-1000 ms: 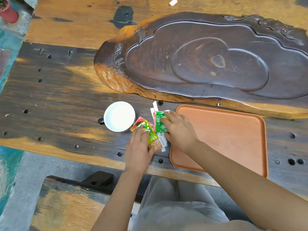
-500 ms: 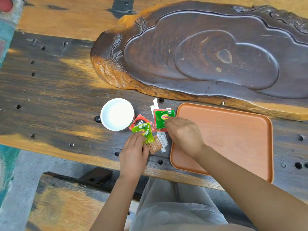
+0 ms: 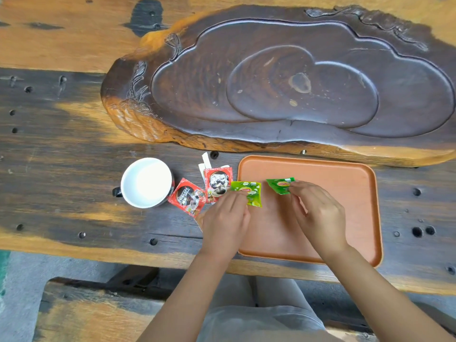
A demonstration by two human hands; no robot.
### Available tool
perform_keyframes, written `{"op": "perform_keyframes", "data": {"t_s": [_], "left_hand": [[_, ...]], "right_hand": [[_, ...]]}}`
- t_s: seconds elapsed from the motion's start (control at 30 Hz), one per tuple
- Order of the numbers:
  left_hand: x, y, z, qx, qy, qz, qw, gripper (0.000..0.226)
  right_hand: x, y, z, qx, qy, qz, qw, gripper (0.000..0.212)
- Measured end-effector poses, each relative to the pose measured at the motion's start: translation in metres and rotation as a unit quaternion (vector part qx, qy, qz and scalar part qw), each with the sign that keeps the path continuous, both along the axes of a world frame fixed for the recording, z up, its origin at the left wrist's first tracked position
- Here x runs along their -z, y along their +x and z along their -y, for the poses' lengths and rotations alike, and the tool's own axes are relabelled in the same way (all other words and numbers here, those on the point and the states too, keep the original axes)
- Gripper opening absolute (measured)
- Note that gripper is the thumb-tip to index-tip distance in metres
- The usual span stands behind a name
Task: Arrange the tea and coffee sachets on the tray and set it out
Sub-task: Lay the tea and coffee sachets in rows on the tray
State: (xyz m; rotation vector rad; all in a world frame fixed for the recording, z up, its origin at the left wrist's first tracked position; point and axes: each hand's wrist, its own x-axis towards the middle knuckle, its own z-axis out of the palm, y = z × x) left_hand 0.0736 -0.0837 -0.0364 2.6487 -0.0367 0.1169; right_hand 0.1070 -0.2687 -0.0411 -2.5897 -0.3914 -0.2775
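An orange tray (image 3: 345,183) lies on the wooden table near its front edge. My right hand (image 3: 318,213) pinches a dark green tea sachet (image 3: 280,185) over the tray's left part. My left hand (image 3: 225,223) holds a light green tea sachet (image 3: 248,192) at the tray's left rim. Two red coffee sachets (image 3: 188,198) (image 3: 218,182) lie on the table left of the tray, with white stick packets (image 3: 206,164) partly under them.
A white mug (image 3: 145,182) stands left of the sachets. A large carved dark wood tea board (image 3: 283,85) fills the table behind the tray. The table's front edge runs just below my wrists, with a wooden bench (image 3: 93,314) beneath.
Both hands lifted a green sachet each from the pile and moved right, toward the tray. The two red coffee sachets are now uncovered.
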Motion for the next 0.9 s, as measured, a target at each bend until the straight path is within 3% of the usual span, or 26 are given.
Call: {"op": "perform_keyframes", "data": {"t_s": [0.2, 0.47, 0.9], "left_hand": [[0.021, 0.019, 0.017, 0.092, 0.028, -0.064, 0.993, 0.024], [0.026, 0.004, 0.020, 0.164, 0.059, -0.143, 0.974, 0.049], [0.035, 0.032, 0.021, 0.155, 0.058, -0.165, 0.972, 0.052]], "right_hand": [[0.023, -0.010, 0.014, -0.025, -0.058, -0.057, 0.996, 0.014], [0.032, -0.022, 0.009, -0.033, -0.108, -0.171, 0.979, 0.037], [0.028, 0.012, -0.003, -0.012, -0.139, -0.218, 0.966, 0.041]]}}
